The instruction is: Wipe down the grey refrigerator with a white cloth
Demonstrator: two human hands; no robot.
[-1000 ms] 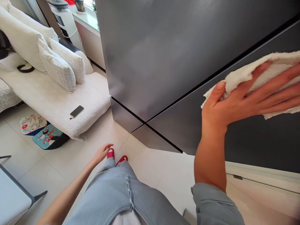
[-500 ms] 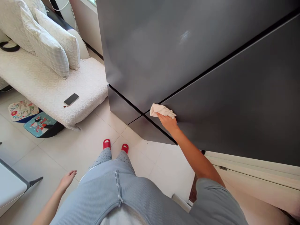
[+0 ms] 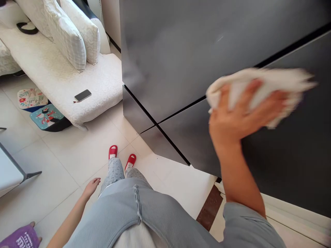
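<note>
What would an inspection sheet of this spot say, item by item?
Surface: dark metal refrigerator doors, glossy.
Things: white terry towel, blurred by motion, in front of the lower right door.
Clutter: phone on the sofa seat; two printed floor mats.
Hands: right hand grips the towel; left hand is open, low beside the leg.
Cables: nothing seen.
Surroundings: cream sofa with cushions, tiled floor.

2 hands [image 3: 239, 119] [image 3: 90, 188], 1 towel [image 3: 261, 88]
</note>
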